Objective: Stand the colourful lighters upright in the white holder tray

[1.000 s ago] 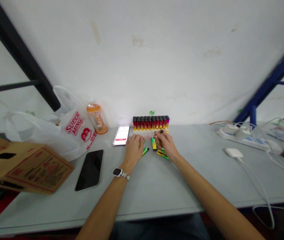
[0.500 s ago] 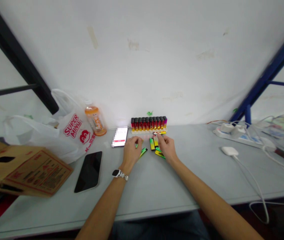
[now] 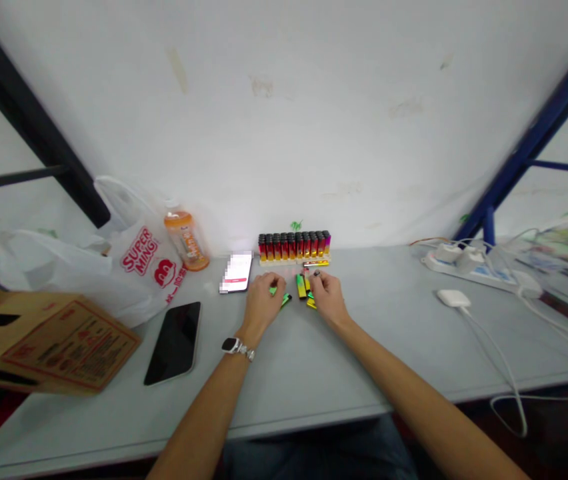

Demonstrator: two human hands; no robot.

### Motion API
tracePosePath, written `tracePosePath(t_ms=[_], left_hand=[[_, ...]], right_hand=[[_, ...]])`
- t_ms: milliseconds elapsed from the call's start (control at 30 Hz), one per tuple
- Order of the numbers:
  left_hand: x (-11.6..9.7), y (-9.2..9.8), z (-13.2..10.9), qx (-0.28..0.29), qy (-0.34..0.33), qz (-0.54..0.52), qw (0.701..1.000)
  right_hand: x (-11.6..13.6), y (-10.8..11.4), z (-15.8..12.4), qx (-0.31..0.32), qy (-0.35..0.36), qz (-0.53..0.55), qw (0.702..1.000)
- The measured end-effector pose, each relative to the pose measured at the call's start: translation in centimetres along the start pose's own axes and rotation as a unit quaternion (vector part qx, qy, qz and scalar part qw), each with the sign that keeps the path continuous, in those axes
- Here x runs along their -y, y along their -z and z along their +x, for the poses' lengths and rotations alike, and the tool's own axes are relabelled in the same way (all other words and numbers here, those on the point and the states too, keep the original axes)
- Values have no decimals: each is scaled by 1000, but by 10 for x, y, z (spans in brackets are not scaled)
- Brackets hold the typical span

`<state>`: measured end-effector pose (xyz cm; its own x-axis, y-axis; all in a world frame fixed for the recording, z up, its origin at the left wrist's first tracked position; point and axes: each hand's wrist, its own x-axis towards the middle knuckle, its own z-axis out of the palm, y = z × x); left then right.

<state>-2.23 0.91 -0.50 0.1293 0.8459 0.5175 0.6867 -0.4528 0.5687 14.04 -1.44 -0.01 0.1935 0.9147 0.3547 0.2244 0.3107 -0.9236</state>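
My left hand (image 3: 263, 303) is closed, fingers curled round a lighter whose green part (image 3: 273, 291) shows at the fingertips. Beside it lies another green lighter (image 3: 287, 301), partly hidden by the hand. The fingers of my right hand (image 3: 327, 295) pinch a lighter with a dark tip (image 3: 317, 273); the palm hides most of it. Between the hands lies a yellow-green lighter (image 3: 301, 287), with more beside it, partly covered. A gold lighter (image 3: 316, 263) lies before a pale rack (image 3: 270, 263). Upright in the rack stand several red-and-gold lighters (image 3: 294, 248) with black tops.
Left of the hands are a lit phone (image 3: 237, 272), a dark phone (image 3: 174, 343), an orange drink bottle (image 3: 187, 241), a white plastic bag (image 3: 129, 280) and a cardboard box (image 3: 64, 343). A power strip (image 3: 484, 273) and a white charger (image 3: 453, 298) with cable lie right.
My right hand has shifted slightly down and left, covering more of the lighters beside it. The left hand keeps its hold. The whole view has moved a little.
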Motion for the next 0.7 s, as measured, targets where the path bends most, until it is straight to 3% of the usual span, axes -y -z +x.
tracePosePath(t_ms=[367,700], left_hand=[[-4,1,-1,11,-6,15,1000],[-5,2,-1,16,-15,26,999]], right_hand=[[-4,1,-3,41,27,33,998],[-3,3,3,6,-4,-27,1000]])
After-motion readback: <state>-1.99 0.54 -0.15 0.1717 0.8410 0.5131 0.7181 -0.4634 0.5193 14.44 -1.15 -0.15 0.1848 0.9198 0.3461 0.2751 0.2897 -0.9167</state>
